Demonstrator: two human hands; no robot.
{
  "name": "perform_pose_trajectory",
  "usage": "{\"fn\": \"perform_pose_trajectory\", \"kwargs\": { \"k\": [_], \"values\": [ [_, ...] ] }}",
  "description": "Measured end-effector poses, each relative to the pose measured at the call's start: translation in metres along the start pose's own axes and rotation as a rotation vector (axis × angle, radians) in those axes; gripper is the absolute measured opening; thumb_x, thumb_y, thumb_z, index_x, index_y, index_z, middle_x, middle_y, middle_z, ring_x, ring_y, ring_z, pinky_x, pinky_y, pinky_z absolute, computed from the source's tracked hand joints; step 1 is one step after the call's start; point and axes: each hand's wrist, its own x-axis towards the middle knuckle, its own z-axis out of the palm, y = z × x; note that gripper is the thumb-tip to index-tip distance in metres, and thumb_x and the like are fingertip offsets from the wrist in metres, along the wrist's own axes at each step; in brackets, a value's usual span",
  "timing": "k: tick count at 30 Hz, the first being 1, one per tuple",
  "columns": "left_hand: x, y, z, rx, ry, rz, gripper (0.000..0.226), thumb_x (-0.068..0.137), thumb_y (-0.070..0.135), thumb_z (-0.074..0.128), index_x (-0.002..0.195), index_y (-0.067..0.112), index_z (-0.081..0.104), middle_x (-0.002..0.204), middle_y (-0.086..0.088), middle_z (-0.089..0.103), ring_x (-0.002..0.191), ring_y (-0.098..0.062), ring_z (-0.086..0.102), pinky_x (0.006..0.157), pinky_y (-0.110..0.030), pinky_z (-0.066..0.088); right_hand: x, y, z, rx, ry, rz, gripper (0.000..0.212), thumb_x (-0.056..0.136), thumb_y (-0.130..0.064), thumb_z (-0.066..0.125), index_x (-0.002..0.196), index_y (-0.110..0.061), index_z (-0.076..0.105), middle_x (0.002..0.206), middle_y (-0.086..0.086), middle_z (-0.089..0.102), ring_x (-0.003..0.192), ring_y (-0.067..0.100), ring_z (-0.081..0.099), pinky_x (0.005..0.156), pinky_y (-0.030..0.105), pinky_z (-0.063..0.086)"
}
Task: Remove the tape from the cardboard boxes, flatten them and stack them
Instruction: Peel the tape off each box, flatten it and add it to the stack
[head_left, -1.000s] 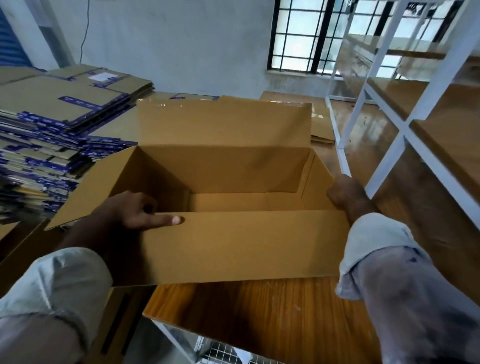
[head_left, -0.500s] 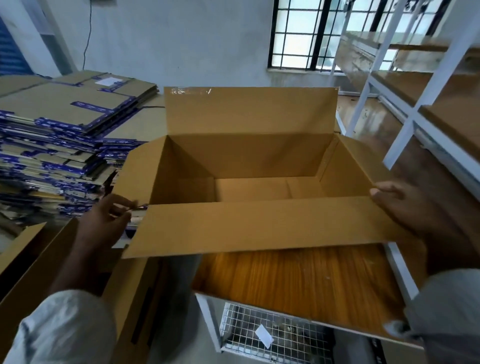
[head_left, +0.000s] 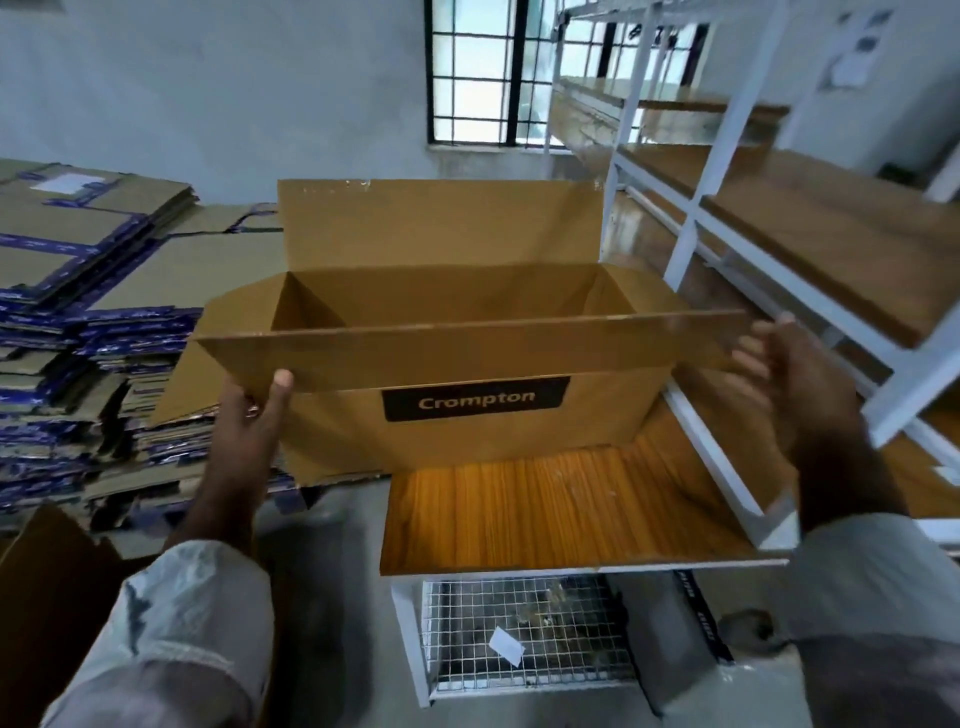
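Box (head_left: 467, 431) now raised, left hand (head_left: 254, 410) gripping flap, right hand (head_left: 795, 374) released, fingers open

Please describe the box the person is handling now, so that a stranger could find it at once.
Look below the barred window, left of the white shelving rack. There the open cardboard box is held upright by the left hand. Unlike the flattened boxes stacked beside it, it shows a black Crompton label.

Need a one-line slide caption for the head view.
Left hand grips the near flap of an open brown Crompton cardboard box on a wooden shelf; right hand open beside it.
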Motion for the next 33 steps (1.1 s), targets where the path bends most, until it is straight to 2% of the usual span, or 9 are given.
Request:
{"fn": "perform_pose_trajectory", "kwargs": {
  "k": [4,6,9,11,15,19,22,26,33],
  "values": [
    [0.014,0.001,0.013,-0.029,0.242,-0.046,0.085,0.079,0.072,0.071,0.138,0.03,0.027,0.145,-0.007,0.05,0.125,-0.026,0.056,0.105,-0.055,0.049,-0.003,0.046,0.005,-0.097,-0.062,0.056,0.036,0.102,-0.045,0.057,0.126,-0.019,0.064,0.118,0.008,0.07,0.104,0.022,0.068,0.082,0.04,0.06],
    [0.019,0.002,0.025,-0.025,0.34,-0.046,0.085,0.086,0.062,0.07,0.143,0.023,0.02,0.148,-0.01,0.045,0.13,-0.025,0.051,0.11,-0.044,0.043,-0.001,0.059,0.022,-0.13,-0.115,0.12,0.035,0.1,-0.044,0.061,0.129,-0.022,0.061,0.125,0.005,0.066,0.115,0.022,0.065,0.093,0.047,0.057],
    [0.026,0.003,0.04,-0.054,0.465,-0.081,0.1,0.087,0.058,0.072,0.154,0.011,0.015,0.151,-0.01,0.039,0.131,-0.016,0.041,0.11,-0.032,0.035,0.008,0.067,0.052,-0.145,-0.165,0.225,0.038,0.099,-0.048,0.062,0.129,-0.027,0.053,0.119,-0.007,0.058,0.104,0.011,0.059,0.082,0.04,0.056],
    [0.033,0.0,0.042,-0.137,0.498,-0.121,0.097,0.079,0.062,0.077,0.147,0.016,0.025,0.143,-0.007,0.045,0.127,-0.018,0.046,0.113,-0.042,0.041,0.025,0.075,0.066,-0.125,-0.197,0.241,0.067,0.088,-0.06,0.07,0.142,-0.029,0.045,0.129,-0.008,0.057,0.109,0.013,0.06,0.088,0.044,0.057],
    [0.038,-0.004,0.032,-0.211,0.4,-0.162,0.12,0.067,0.067,0.083,0.157,0.03,0.012,0.16,-0.01,0.035,0.14,-0.032,0.042,0.112,-0.062,0.038,0.059,0.085,0.082,-0.07,-0.151,0.21,0.1,0.07,-0.077,0.076,0.152,-0.049,0.027,0.154,-0.003,0.047,0.133,0.024,0.053,0.105,0.048,0.046],
    [0.039,-0.001,0.041,-0.093,0.31,0.007,0.096,0.094,0.045,0.067,0.162,0.031,0.0,0.166,-0.007,0.024,0.143,-0.03,0.036,0.11,-0.053,0.037,0.083,0.079,0.091,0.014,-0.103,0.129,0.109,0.07,-0.069,0.08,0.155,-0.056,0.013,0.157,-0.002,0.044,0.13,0.02,0.054,0.075,0.033,0.048],
    [0.044,0.003,0.048,-0.064,0.281,0.014,0.085,0.097,0.049,0.06,0.162,0.037,0.007,0.164,-0.009,0.03,0.143,-0.034,0.039,0.106,-0.054,0.04,0.108,0.071,0.091,0.032,-0.065,0.137,0.094,0.085,-0.06,0.073,0.16,-0.038,0.021,0.142,-0.01,0.05,0.112,0.012,0.056,0.068,0.03,0.044],
    [0.045,-0.005,0.051,-0.025,0.198,0.061,0.045,0.106,0.038,0.049,0.148,0.042,0.035,0.132,0.012,0.055,0.117,-0.012,0.056,0.101,-0.055,0.046,0.136,0.066,0.092,-0.019,-0.226,0.032,0.071,0.087,-0.052,0.073,0.149,-0.042,0.039,0.133,-0.018,0.058,0.121,0.011,0.057,0.105,0.051,0.045],
    [0.045,-0.014,0.056,0.034,0.174,0.051,0.055,0.104,0.039,0.055,0.151,0.048,0.027,0.154,0.0,0.04,0.135,-0.032,0.045,0.106,-0.07,0.039,0.125,0.072,0.096,-0.262,-0.165,-0.156,0.082,0.092,-0.065,0.06,0.158,-0.033,0.022,0.156,0.003,0.042,0.138,0.025,0.047,0.106,0.048,0.047]
  ]
}}
